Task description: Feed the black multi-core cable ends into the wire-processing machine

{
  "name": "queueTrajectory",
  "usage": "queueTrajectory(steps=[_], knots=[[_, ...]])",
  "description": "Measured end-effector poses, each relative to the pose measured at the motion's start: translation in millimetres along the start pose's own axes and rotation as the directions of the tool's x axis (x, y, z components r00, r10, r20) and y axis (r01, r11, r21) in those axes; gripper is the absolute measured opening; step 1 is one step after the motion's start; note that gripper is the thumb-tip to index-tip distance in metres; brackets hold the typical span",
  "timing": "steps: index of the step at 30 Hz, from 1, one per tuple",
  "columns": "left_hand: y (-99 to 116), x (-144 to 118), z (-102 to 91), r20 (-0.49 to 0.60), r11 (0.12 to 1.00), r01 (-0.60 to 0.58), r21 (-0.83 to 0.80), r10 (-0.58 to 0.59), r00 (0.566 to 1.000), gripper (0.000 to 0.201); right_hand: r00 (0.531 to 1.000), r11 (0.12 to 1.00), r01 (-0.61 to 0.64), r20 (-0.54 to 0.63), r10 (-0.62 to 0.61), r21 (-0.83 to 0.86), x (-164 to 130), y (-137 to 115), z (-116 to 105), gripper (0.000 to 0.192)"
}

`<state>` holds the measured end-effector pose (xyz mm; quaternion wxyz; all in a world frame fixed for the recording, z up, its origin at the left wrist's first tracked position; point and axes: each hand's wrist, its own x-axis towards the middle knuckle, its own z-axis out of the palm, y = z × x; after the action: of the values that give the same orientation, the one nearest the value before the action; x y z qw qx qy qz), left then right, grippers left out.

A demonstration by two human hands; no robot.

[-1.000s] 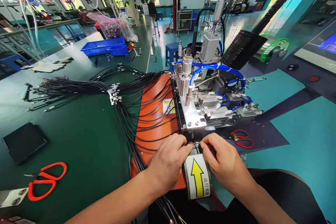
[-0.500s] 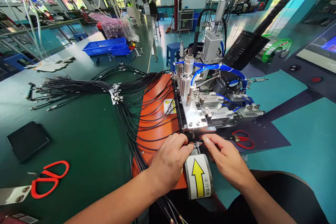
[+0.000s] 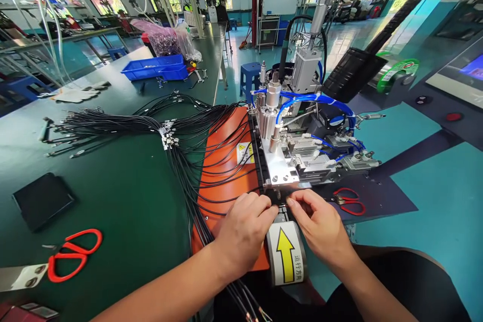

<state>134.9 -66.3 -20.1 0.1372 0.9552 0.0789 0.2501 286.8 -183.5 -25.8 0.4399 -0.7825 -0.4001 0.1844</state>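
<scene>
The thin black cable end (image 3: 282, 203) sits at the front edge of the silver pneumatic machine (image 3: 292, 161), pinched between both hands. The left hand (image 3: 243, 234) at 9 o'clock and the right hand (image 3: 320, 226) at 3 o'clock have fingers closed on it. So near the clamp, fingertips risk being caught; loose black cables (image 3: 188, 161) may snag.

Machine block (image 3: 281, 171) walls front of hands (image 3: 281, 219); cables (image 3: 196, 176) crowd left; right mat (image 3: 381, 196) seemingly open, scissors (image 3: 349, 200) aside.
</scene>
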Motion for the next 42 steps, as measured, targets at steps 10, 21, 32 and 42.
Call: queueTrajectory(steps=[10,21,32,42], knots=[[6,1,-2.9,0.035,0.994,0.086,0.062,-0.088,0.996,0.022,0.991,0.992,-0.121,0.054,0.123,-0.034,-3,-4,1,0.028],[10,0,-8.6,0.183,0.984,0.15,0.1,-0.166,0.969,0.015,0.988,0.995,-0.073,0.132,0.082,-0.067,1,-2,0,0.03],[16,2,-16.4,0.252,0.969,0.18,0.172,-0.22,0.942,0.025,0.997,0.99,-0.057,0.051,0.064,-0.127,0,5,10,0.029],[20,4,-16.9,0.301,0.955,0.219,0.2,-0.273,0.914,0.017,0.967,0.991,-0.135,0.221,0.129,0.013,-61,-26,-8,0.035]])
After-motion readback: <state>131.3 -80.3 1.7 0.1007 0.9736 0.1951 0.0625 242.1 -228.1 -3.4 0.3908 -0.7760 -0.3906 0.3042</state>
